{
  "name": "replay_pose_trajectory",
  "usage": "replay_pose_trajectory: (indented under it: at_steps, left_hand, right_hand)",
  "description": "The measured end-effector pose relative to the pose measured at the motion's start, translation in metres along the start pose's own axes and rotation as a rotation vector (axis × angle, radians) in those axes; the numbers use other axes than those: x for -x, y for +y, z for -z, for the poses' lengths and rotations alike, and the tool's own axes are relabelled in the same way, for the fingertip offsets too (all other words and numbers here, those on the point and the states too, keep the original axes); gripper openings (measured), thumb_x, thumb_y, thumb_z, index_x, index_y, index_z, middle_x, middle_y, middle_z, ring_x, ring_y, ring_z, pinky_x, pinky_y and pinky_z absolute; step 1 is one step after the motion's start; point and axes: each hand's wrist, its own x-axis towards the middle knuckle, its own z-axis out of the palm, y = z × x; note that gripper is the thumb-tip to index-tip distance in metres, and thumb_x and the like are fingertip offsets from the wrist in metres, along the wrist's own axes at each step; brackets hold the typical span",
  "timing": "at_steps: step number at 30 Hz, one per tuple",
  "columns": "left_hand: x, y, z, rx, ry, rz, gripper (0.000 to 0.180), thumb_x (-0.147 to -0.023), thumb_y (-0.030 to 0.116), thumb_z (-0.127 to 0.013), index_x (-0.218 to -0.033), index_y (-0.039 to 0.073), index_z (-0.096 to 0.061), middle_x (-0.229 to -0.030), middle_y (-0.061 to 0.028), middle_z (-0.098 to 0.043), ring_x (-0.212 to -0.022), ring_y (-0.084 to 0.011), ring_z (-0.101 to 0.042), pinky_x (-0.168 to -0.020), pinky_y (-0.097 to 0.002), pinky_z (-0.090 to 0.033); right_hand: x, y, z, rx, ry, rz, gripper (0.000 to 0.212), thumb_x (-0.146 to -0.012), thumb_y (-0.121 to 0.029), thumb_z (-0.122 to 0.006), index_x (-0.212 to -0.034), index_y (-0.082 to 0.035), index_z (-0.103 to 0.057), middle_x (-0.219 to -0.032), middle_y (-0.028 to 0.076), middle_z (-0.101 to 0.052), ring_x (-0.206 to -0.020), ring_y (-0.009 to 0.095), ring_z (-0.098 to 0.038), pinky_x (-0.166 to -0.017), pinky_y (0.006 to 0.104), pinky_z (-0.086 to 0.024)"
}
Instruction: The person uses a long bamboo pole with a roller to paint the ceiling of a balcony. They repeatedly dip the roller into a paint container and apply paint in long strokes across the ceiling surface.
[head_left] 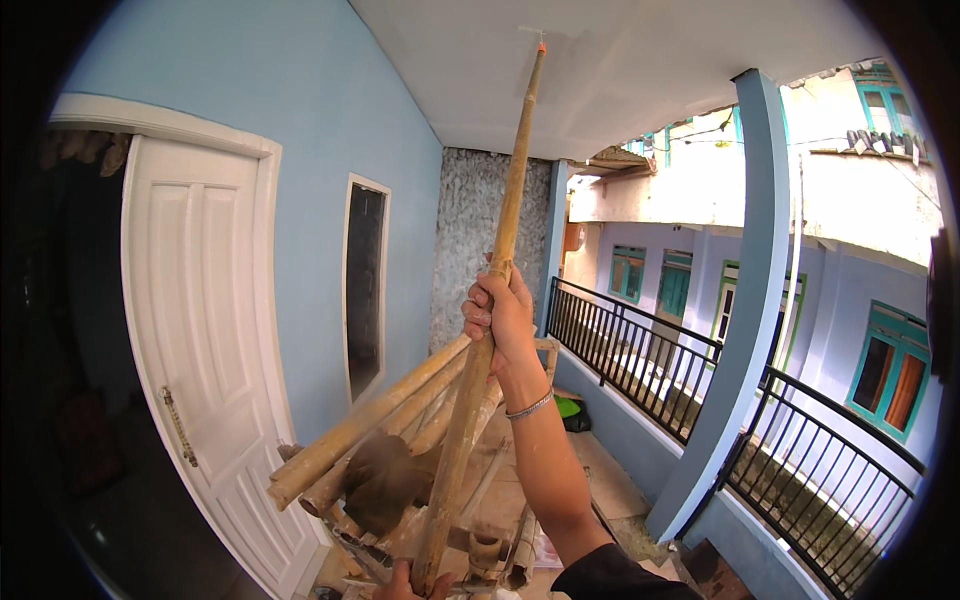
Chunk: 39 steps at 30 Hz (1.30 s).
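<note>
A long bamboo pole (512, 195) runs steeply from the bottom of the view up to the ceiling. My right hand (503, 312) is wrapped around its middle, with a bracelet (530, 405) on that wrist. At the lower edge, my left hand (412, 582) grips the pole's lower part; only its fingers show. An orange piece (542, 48) caps the far tip, with a thin, pale fitting above it against the white ceiling (470, 60). That fitting is too small to make out. A darker grey patch (575, 60) marks the ceiling beside it.
Thick bamboo poles (370, 420) form a stand or stack below my arms. A white panelled door (205, 330) and a narrow window (366, 290) are on the left. To the right stand a blue pillar (745, 280) and black railings (640, 340). A rough grey wall (480, 230) closes the far end.
</note>
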Motion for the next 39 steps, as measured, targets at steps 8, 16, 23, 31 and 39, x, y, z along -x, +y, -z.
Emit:
replay_pose_trajectory:
  at_steps: [8,16,23,31,39]
  left_hand:
    - [-0.078,0.048,-0.069,-0.062,0.072,-0.098,0.048,-0.089,0.034,-0.077,-0.106,-0.006,-0.057,-0.071,-0.0226,-0.061,-0.065,-0.0427,-0.061,-0.06,-0.0477,-0.049]
    - [-0.15,0.055,-0.157,-0.174,0.094,-0.138,0.038,-0.088,0.024,-0.074,-0.107,-0.003,-0.057,-0.071,-0.0219,-0.065,-0.067,-0.0436,-0.066,-0.06,-0.0486,-0.051]
    - [-0.089,-0.006,-0.146,-0.159,0.134,-0.204,0.044,-0.09,0.032,-0.074,-0.117,0.0,-0.059,-0.072,-0.0192,-0.065,-0.064,-0.0365,-0.063,-0.061,-0.0463,-0.05]
    - [0.021,-0.031,-0.088,-0.082,-0.071,0.142,0.039,-0.094,0.037,-0.072,-0.103,0.002,-0.058,-0.07,-0.0185,-0.061,-0.063,-0.0366,-0.06,-0.059,-0.0468,-0.047]
    - [0.034,-0.005,-0.066,-0.038,-0.062,0.14,0.042,-0.093,0.042,-0.073,-0.104,0.003,-0.061,-0.074,-0.0184,-0.064,-0.068,-0.0394,-0.063,-0.061,-0.0471,-0.049]
  right_hand:
    - [-0.108,-0.014,0.075,0.028,-0.044,0.047,0.021,-0.094,-0.004,-0.052,-0.11,-0.014,-0.042,-0.072,0.0,-0.046,-0.055,0.007,-0.044,-0.041,0.0217,-0.039]
    - [-0.166,-0.022,0.144,0.054,-0.058,0.042,0.02,-0.093,-0.002,-0.051,-0.102,-0.013,-0.038,-0.073,0.001,-0.046,-0.054,0.007,-0.043,-0.041,0.0231,-0.039]
    - [-0.079,-0.002,0.122,0.067,-0.049,0.017,0.024,-0.094,-0.002,-0.051,-0.111,-0.013,-0.04,-0.073,0.001,-0.044,-0.052,0.008,-0.043,-0.039,0.0235,-0.038]
    - [0.03,0.011,0.064,0.097,-0.015,-0.008,0.044,-0.093,-0.001,-0.051,-0.134,-0.013,-0.04,-0.072,0.0,-0.044,-0.05,0.008,-0.042,-0.038,0.0236,-0.037]
    - [0.027,-0.011,0.045,0.091,-0.046,0.048,0.044,-0.094,-0.004,-0.051,-0.136,-0.012,-0.039,-0.071,0.0,-0.043,-0.051,0.007,-0.043,-0.039,0.0229,-0.036]
